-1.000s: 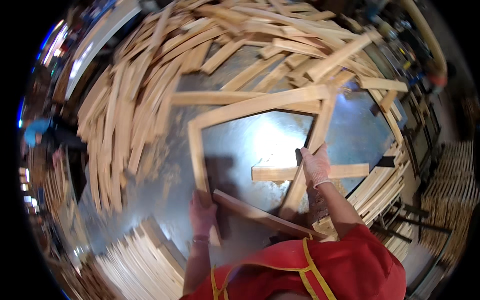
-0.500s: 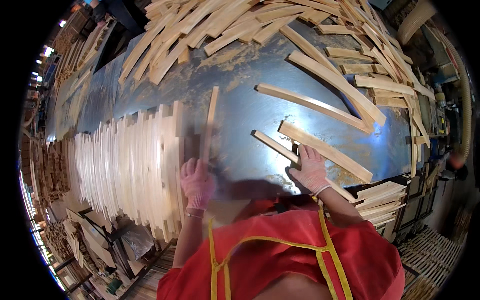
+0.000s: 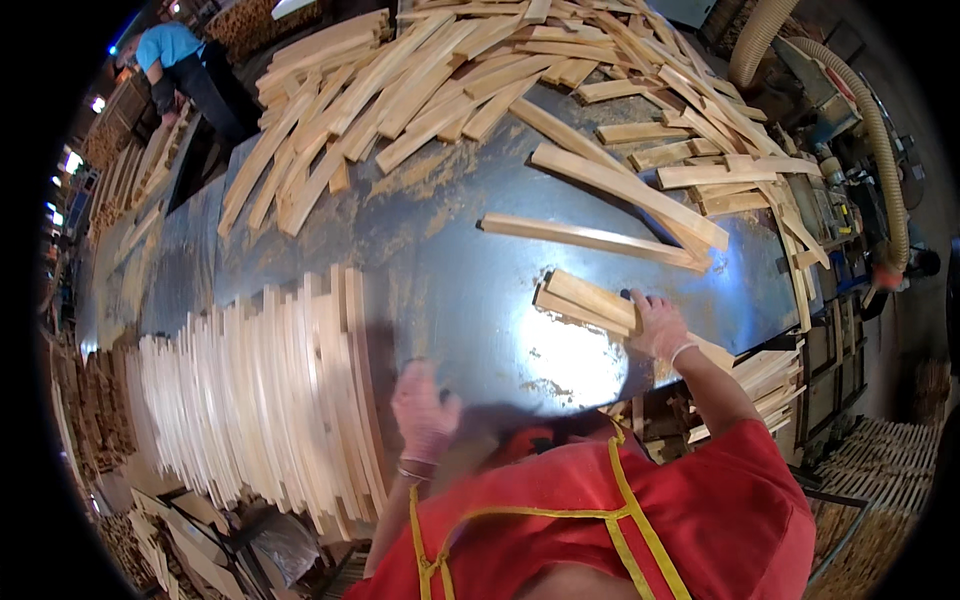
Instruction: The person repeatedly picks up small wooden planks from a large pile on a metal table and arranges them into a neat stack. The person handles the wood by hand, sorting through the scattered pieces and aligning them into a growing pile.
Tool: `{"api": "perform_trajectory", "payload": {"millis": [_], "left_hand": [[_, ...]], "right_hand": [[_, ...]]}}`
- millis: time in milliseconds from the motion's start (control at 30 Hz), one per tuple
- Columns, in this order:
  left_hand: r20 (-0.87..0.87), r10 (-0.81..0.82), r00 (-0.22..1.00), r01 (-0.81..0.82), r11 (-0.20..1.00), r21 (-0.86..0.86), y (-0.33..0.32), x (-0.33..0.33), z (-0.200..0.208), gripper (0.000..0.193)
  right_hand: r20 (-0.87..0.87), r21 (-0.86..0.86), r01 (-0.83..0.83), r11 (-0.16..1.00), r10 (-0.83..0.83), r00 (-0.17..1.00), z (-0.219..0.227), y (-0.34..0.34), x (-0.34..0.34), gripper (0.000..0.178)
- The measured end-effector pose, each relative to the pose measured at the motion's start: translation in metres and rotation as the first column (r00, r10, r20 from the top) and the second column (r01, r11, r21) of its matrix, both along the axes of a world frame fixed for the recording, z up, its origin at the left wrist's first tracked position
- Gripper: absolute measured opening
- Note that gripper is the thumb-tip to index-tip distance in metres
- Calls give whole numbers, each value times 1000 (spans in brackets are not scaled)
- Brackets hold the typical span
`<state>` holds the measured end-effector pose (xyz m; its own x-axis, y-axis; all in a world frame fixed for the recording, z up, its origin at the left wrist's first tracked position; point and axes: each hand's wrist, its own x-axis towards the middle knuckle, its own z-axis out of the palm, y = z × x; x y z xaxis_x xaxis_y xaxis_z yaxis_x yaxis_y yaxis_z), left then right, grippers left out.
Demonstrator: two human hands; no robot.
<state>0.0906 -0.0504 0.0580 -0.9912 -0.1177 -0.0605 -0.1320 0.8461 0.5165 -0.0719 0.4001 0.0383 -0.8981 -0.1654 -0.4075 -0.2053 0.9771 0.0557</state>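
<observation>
My left hand (image 3: 424, 412), in a pale glove and slightly blurred, is empty with its thumb apart. It hovers over the near edge of the metal table, just right of a tight row of wooden strips (image 3: 270, 390) lying side by side. My right hand (image 3: 662, 328), gloved too, is closed over a wooden strip (image 3: 592, 300) near the table's front edge. A second strip (image 3: 575, 313) lies against that one's near side. Beyond them a longer strip (image 3: 590, 241) lies alone at a slant. The right palm hides part of both strips it covers.
A large loose heap of wooden strips (image 3: 430, 85) covers the table's far side and curves down the right. Sawdust is smeared over the metal tabletop (image 3: 440, 200). More strips (image 3: 765, 385) are stacked below the right front edge. Another person (image 3: 190, 75) bends over wood at far left.
The strip in my left hand has been let go beside the row, and that hand has moved right. My right hand has shifted right; its two strips now lie together. The view has tilted.
</observation>
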Motion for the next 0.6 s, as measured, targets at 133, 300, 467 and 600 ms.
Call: {"api": "perform_trajectory", "payload": {"millis": [133, 300, 467, 600], "left_hand": [[-24, -187, 982, 186, 982, -38, 64, -29, -33, 73], [300, -104, 948, -131, 734, 666, 123, -87, -43, 69], [494, 328, 805, -569, 194, 799, 136, -136, -68, 85], [472, 386, 792, -604, 387, 697, 132, -153, -77, 99]], "right_hand": [[143, -110, -20, 994, 36, 989, 30, -36, -20, 89], [289, -700, 181, 691, 42, 957, 36, -115, -67, 79], [-208, -645, -61, 761, -98, 973, 52, -115, -206, 46], [141, -502, 352, 790, -327, 934, 11, -21, -289, 107]]}}
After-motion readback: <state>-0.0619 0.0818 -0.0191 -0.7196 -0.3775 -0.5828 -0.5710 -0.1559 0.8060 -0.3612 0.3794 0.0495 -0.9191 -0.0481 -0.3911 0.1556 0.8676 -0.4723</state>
